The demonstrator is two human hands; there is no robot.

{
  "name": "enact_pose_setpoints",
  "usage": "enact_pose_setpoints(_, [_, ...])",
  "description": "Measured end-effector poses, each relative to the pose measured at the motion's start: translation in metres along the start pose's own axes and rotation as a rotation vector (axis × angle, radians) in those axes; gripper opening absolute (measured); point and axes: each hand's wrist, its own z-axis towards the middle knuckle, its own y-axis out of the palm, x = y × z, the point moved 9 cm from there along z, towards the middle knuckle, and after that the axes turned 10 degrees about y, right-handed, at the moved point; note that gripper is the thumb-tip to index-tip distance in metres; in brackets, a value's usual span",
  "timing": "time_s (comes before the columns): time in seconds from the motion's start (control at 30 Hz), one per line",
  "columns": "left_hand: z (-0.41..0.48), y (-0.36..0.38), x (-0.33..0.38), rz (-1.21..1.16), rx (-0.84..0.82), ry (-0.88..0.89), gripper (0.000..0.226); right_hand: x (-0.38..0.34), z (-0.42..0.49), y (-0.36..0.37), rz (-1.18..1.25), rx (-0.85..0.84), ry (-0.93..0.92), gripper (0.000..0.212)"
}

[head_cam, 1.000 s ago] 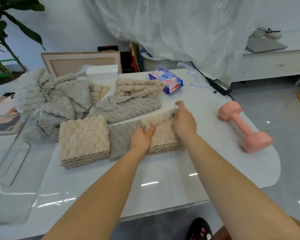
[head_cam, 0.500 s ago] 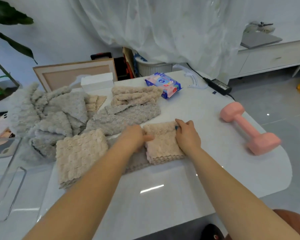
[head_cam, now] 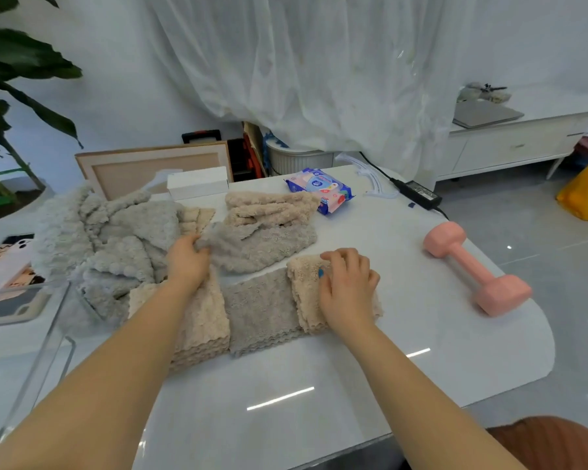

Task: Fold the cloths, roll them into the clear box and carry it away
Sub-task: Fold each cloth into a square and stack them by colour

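Observation:
My right hand [head_cam: 348, 286] rests with bent fingers on a small folded beige cloth [head_cam: 304, 293] at the middle of the white table [head_cam: 319, 401]. A flat grey cloth [head_cam: 260, 310] lies just left of it, beside a stack of folded beige cloths [head_cam: 204, 330]. My left hand [head_cam: 187, 262] grips the corner of a loose grey cloth [head_cam: 262, 245] behind that stack. A heap of unfolded grey cloths [head_cam: 109, 239] fills the left side, and a crumpled beige cloth [head_cam: 269, 206] lies further back. The clear box [head_cam: 38, 347] stands at the left edge, only partly in view.
A pink dumbbell [head_cam: 476, 269] lies at the right of the table. A wet-wipes pack [head_cam: 319, 188], a white box [head_cam: 197, 181] and a black power adapter [head_cam: 421, 195] sit along the far edge. A phone and magazine [head_cam: 11, 262] lie far left.
My left hand left the small beige cloth and moved back and left to take hold of the loose grey cloth's corner. My right hand now lies on top of the small beige cloth.

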Motion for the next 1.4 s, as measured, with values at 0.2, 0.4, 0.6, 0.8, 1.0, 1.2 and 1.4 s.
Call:
enact_pose_setpoints(0.2, [-0.009,-0.040,0.095,-0.388,0.096,0.288,0.035,-0.049,-0.011,0.000,0.362,-0.255,-0.162,0.039])
enact_pose_setpoints(0.4, [-0.067,-0.089,0.151,-0.872,-0.025,0.334,0.040,-0.072,0.004,-0.033,0.911,-0.425,0.131,0.065])
enact_pose_setpoints(0.6, [-0.114,-0.089,0.134,-1.169,-0.313,0.071,0.031,-0.092,-0.026,-0.067,1.148,-0.565,0.186,0.047])
enact_pose_setpoints(0.8, [-0.163,-0.047,0.108,-1.095,-0.414,-0.020,0.013,-0.075,-0.177,0.008,0.970,-1.553,0.297,0.018])
enact_pose_setpoints(1.0, [-0.167,-0.053,0.057,-0.899,-0.273,-0.080,0.011,-0.029,-0.133,-0.015,0.554,-1.077,0.307,0.017])
enact_pose_setpoints(1.2, [-0.160,-0.076,0.066,-0.622,-0.180,0.095,0.012,-0.049,-0.088,-0.071,0.695,-0.738,0.064,0.014])
enact_pose_setpoints(1.4, [-0.168,-0.082,0.088,-0.547,-0.276,0.223,0.009,-0.036,-0.067,-0.104,0.635,-0.395,0.023,0.023])
